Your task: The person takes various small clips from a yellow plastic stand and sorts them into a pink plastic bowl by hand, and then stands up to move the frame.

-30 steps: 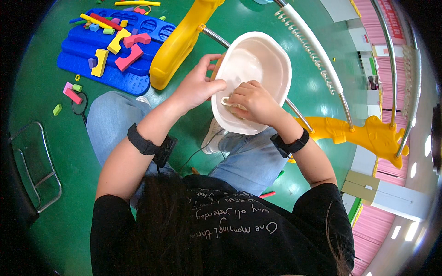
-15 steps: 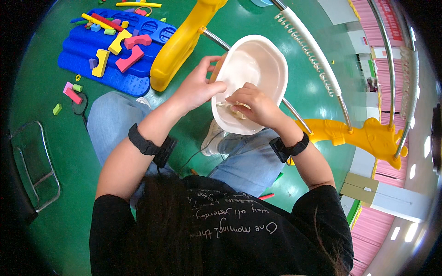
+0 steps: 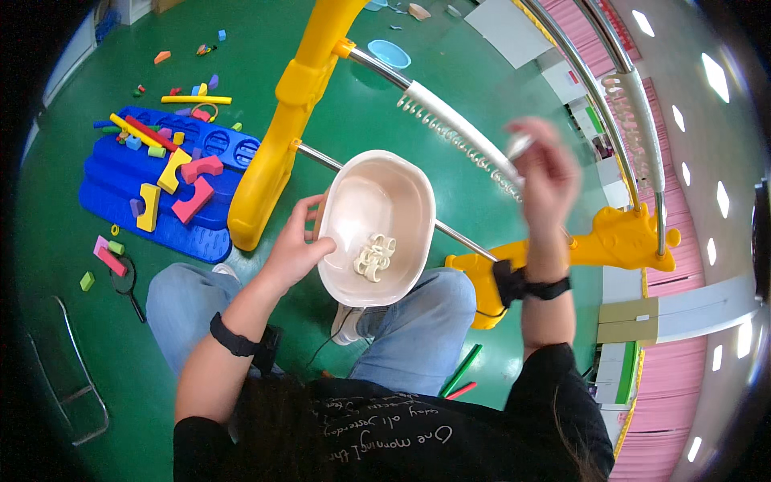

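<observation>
Right hand (image 3: 548, 173) raised, fingers apparently pinched on a small whitish piece (image 3: 519, 147), its type unreadable through blur; white tube sleeve (image 3: 459, 128) lies left of that grip, its long axis sloping from upper left down toward the hand, near end just beside it, contact cannot be told; open rings are hung along the sleeve's lower side; right hand is nearer to it; white basin (image 3: 353, 209) is gripped by the left hand (image 3: 297, 245), thumb over the left rim, fingers outside; cream C-shaped rings (image 3: 376, 255) are heaped in the basin, right of the left grip, below-left of the right one; counts: basin in hand, one; rings in it, several, overlapped, exact number not readable; ringed sleeves, two, the second (image 3: 645, 132) being right of the right hand; arch blocks left of the left hand, two yellow (image 3: 148, 207), two pink (image 3: 193, 201).
</observation>
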### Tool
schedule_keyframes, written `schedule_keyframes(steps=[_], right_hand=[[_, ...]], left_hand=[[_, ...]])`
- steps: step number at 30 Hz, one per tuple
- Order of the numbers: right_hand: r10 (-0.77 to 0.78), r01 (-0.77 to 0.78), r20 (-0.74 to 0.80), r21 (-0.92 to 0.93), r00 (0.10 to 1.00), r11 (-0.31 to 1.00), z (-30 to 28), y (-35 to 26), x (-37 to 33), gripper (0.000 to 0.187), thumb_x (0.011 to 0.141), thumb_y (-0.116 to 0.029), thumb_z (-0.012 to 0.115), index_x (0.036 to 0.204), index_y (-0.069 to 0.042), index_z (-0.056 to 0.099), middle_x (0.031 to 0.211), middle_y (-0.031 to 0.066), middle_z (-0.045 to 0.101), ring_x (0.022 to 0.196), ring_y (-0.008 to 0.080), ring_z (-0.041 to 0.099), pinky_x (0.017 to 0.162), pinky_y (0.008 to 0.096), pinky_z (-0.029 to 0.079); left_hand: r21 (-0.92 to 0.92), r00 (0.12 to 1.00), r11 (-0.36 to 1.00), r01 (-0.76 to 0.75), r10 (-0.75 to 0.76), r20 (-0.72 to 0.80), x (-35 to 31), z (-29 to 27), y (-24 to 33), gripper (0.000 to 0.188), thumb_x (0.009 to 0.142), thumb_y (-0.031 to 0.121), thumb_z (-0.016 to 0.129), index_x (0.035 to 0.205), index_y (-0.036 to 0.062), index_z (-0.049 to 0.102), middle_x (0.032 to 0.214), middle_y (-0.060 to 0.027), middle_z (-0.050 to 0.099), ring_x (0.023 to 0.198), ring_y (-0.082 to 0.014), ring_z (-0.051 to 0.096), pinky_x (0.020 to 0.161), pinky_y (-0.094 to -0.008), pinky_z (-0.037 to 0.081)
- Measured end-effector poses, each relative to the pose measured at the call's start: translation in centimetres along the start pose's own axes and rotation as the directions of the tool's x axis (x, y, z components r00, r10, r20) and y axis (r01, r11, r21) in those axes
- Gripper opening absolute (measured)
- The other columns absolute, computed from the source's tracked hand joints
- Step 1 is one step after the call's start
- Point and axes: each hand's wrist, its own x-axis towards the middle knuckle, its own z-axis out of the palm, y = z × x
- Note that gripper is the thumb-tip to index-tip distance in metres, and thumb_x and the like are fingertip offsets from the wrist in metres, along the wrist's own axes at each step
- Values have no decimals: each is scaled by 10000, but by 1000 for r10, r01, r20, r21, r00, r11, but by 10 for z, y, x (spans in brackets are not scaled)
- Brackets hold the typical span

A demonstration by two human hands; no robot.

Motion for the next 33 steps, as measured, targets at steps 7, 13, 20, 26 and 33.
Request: schedule_keyframes(steps=[7, 13, 20, 26, 33], right_hand=[[-588, 442, -80, -581, 805, 684, -116, -35, 107, 226, 903, 11, 523, 1075, -42, 659, 1077, 95, 654, 819, 96, 619, 659, 194, 494], [-636, 574, 193, -668, 747, 472, -118, -34, 146, 221, 868, 45, 556, 1025, -43, 684, 1074, 82, 654, 934, 165, 634, 787, 255, 520], [-617, 577, 291, -747, 732, 332, -129, -10, 141, 266, 836, 11, 579, 1024, -137, 695, 1111, 23, 660, 1015, 205, 619, 843, 299, 504], [-590, 512, 56, -566, 806, 646, -127, -3, 131, 213, 848, -6, 592, 1031, -66, 682, 1123, 87, 649, 1051, 191, 605, 868, 307, 498], [-459, 393, 32, -571, 888, 721, -122, -20, 137, 189, 870, -70, 617, 1046, -22, 667, 1009, 93, 671, 906, 140, 636, 775, 253, 510]], left_hand=[[-14, 1000, 1000, -9, 10, 26, 3, 4, 3, 743, 675, 45, 599, 1363, 91, 323, 1202, -121, 448, 817, -146, 589, 691, -280, 501], [25, 999, 1000, -3, 2, 35, 1, 6, 1, 717, 659, 97, 622, 1323, 65, 355, 1166, -141, 487, 867, -203, 607, 718, -313, 518], [26, 1000, 1000, 8, -9, 8, 1, 1, -2, 718, 662, 102, 625, 1325, 59, 353, 1179, -144, 476, 847, -196, 606, 713, -307, 514], [9, 1000, 1000, 1, -1, 28, 1, 2, -2, 727, 664, 108, 627, 1331, 53, 342, 1216, -160, 461, 826, -194, 608, 710, -307, 516], [44, 999, 999, 10, -12, 45, 3, 5, -2, 726, 665, 89, 619, 1331, 44, 333, 1217, -167, 459, 832, -195, 615, 708, -303, 517]])
